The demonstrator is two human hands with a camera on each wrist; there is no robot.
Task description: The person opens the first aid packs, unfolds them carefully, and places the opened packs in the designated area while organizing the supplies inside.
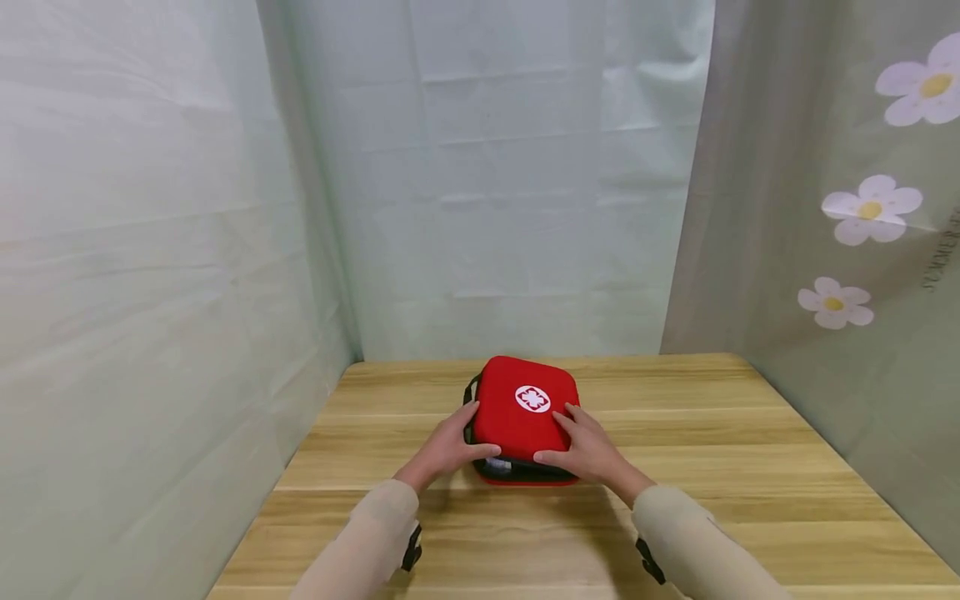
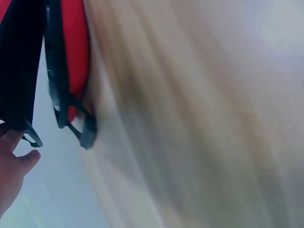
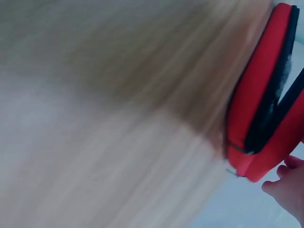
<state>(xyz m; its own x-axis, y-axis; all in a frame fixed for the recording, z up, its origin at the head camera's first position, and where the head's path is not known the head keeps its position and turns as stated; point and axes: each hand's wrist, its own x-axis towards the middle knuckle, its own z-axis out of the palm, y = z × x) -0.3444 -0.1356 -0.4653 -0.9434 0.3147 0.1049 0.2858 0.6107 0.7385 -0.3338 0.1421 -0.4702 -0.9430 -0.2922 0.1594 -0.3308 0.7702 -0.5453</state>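
Observation:
A red first-aid case (image 1: 517,429) with a white cross emblem lies on the table, its lid lifted a little along the near side. A dark gap shows between lid and base, with something pale and clear inside that is too small to make out. My left hand (image 1: 448,446) grips the lid at its left side, thumb at the front edge. On the right front corner, my right hand (image 1: 590,452) holds the lid, fingers over the top. In the left wrist view, black handle loops (image 2: 88,130) hang from the case's end. The right wrist view shows lid and base (image 3: 254,90) parted in a wedge.
The wood-grain table (image 1: 675,467) stretches out around the case. Pale curtains (image 1: 510,183) hang behind it and along both sides; the right one bears printed flowers (image 1: 873,210). Both forearms wear light sleeves with black wrist straps (image 1: 649,562).

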